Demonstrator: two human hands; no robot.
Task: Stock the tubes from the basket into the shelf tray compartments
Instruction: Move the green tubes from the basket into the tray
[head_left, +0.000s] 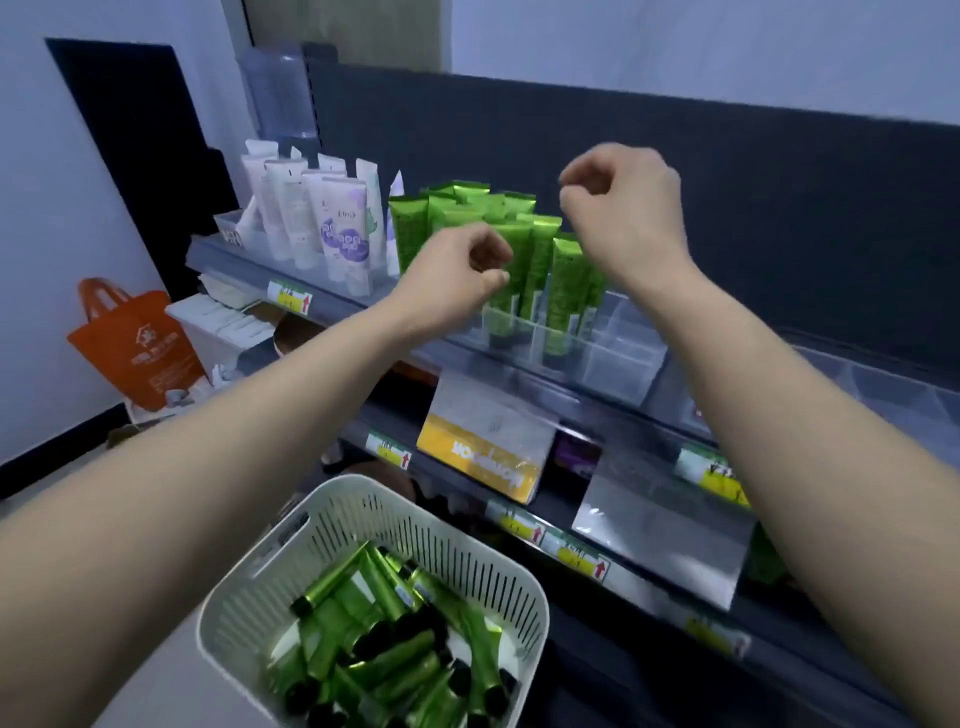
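Hovering over the shelf tray (623, 358) with both hands raised: right hand (618, 208) above the tray's standing green tubes (566, 280), fingers (582, 200) curled on nothing; left hand (457, 270) at the tray's front row, fingers (488, 249) curled close, any pinch on a tube top impossible to tell, probably nudging that row upright and snug. Below the tray, basket (249, 587) holding many loose tubes (384, 649), not yet stocked

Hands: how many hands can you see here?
2. The left hand is in front of the standing green tubes; the right hand is higher, just above those tubes. No more seem hidden.
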